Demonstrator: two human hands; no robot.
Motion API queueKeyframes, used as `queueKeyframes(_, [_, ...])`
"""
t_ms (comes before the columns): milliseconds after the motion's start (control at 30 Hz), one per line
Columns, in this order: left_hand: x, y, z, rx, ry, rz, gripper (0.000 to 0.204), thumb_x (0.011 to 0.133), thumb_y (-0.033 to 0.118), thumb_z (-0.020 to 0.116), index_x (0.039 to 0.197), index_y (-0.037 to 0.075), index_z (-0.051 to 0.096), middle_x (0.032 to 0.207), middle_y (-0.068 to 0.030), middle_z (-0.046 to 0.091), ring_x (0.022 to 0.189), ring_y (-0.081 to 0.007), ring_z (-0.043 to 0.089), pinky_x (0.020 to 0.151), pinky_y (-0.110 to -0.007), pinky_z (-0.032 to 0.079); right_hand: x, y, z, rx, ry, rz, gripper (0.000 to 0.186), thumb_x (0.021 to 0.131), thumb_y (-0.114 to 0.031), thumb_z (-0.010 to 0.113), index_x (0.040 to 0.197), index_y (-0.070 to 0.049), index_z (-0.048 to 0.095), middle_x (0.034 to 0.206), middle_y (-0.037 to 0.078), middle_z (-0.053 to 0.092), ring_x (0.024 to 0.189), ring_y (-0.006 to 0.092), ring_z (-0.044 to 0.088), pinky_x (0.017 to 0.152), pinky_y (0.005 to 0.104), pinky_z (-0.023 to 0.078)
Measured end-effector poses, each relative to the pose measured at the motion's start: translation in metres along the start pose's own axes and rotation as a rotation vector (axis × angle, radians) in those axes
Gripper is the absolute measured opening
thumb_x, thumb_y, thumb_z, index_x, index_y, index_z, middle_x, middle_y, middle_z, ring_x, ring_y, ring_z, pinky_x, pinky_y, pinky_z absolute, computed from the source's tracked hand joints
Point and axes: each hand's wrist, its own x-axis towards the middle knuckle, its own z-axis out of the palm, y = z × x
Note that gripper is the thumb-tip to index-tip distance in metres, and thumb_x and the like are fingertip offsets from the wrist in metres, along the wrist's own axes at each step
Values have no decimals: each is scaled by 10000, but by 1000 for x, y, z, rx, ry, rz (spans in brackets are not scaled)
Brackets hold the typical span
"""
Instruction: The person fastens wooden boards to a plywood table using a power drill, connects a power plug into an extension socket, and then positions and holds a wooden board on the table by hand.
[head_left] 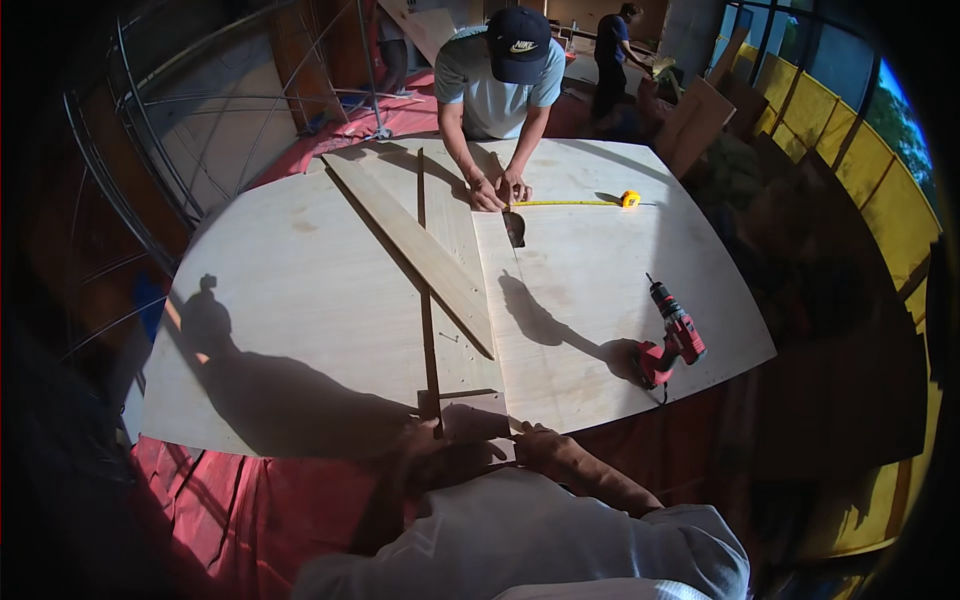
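At the near edge of a large pale plywood sheet (300, 240), my left hand (420, 440) lies in deep shadow beside a dark narrow strip (427, 330). Its fingers are too dim and smeared to read. My right hand (538, 442) is closed at the same edge, a little to the right; what its fingers hold is hidden. Between the two hands sits a small flat wooden piece (472, 410), partly shaded. A long plank (410, 255) slants across the sheet ahead of my hands. Loose screws (449, 337) rest near its lower end.
A red cordless drill (672, 340) stands on the right. Across from me a person in a cap (518, 45) bends over a yellow tape measure (629, 199), its blade pulled out beside a dark cutout (514, 230). Another person (612, 60) stands farther back. Metal scaffolding (160, 120) is at left.
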Motion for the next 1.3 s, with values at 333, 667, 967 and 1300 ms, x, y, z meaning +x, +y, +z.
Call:
queueKeyframes(333, [-3, 1, -16, 147, -10, -21, 739, 778, 492, 681, 1338, 52, 485, 1264, -188, 572, 1201, -327, 528, 1002, -433, 419, -13, 10, 5, 4, 61, -66, 314, 808, -223, 652, 1053, -30, 621, 1047, 197, 618, 992, 336, 604, 884, 430, 476])
queueKeyframes(667, [-8, 4, -11, 91, 7, 15, 740, 775, 506, 676, 1330, 52, 495, 1250, -196, 577, 1185, -338, 537, 993, -440, 426, -10, 36, 22, -9, 106, -49, 364, 779, -228, 684, 1064, -11, 620, 1066, 215, 603, 988, 345, 603, 870, 435, 482])
queueKeyframes(967, [-22, -2, -6, 49, 30, -15, 740, 773, 519, 671, 1322, 51, 504, 1237, -204, 581, 1170, -347, 545, 985, -446, 433, 17, 33, 20, -12, 22, -19, 371, 767, -218, 693, 1055, 4, 618, 1054, 232, 596, 981, 361, 599, 856, 437, 486])
queueKeyframes(1300, [-4, -8, -21, 95, 7, 7, 742, 771, 533, 665, 1314, 50, 514, 1223, -212, 586, 1153, -358, 554, 976, -453, 440, 6, 40, 29, 14, 101, 60, 379, 754, -207, 702, 1045, 20, 617, 1041, 251, 589, 974, 378, 595, 841, 440, 492])
